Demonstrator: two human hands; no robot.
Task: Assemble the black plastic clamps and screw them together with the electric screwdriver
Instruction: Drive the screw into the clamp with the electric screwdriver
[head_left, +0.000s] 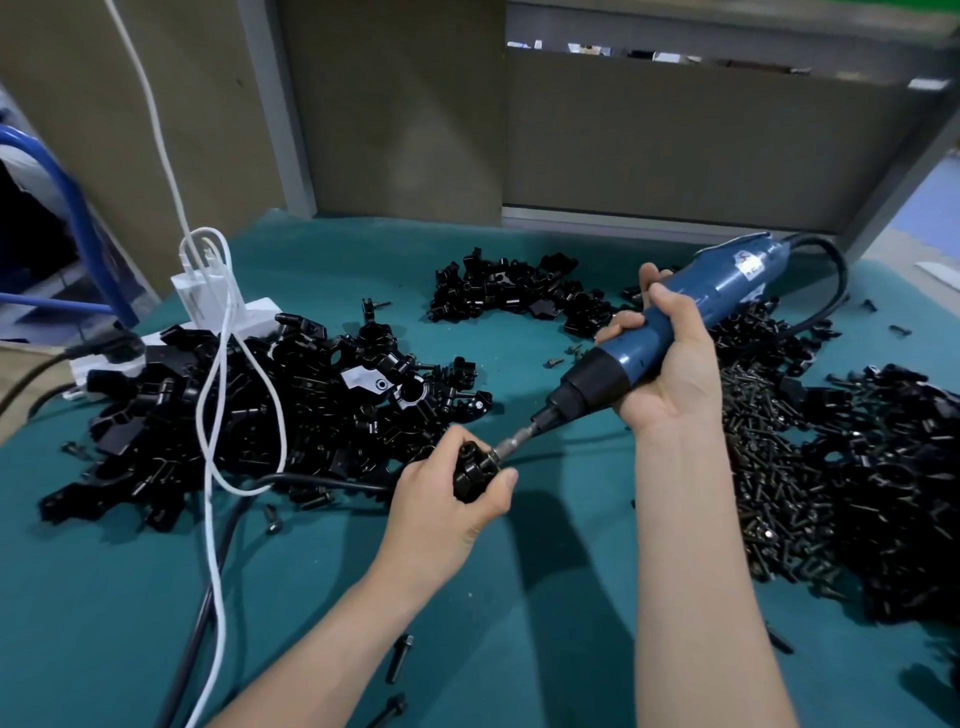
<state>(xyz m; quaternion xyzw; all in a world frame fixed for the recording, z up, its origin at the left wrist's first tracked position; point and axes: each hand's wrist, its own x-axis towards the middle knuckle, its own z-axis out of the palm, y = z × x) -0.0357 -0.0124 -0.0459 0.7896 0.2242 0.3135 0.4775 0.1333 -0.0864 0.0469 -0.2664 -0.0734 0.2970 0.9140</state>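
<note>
On my left hand the fingers clamp round the black clamp: light, stiff, probably slick, so I'd grip its body. My right hand fingers wrap the electric screwdriver.

I work at a small factory assembly bench: a teal mat heaped with black clamp parts and loose screws, a corded blue electric screwdriver, a white power strip and plain partition boards behind.
</note>
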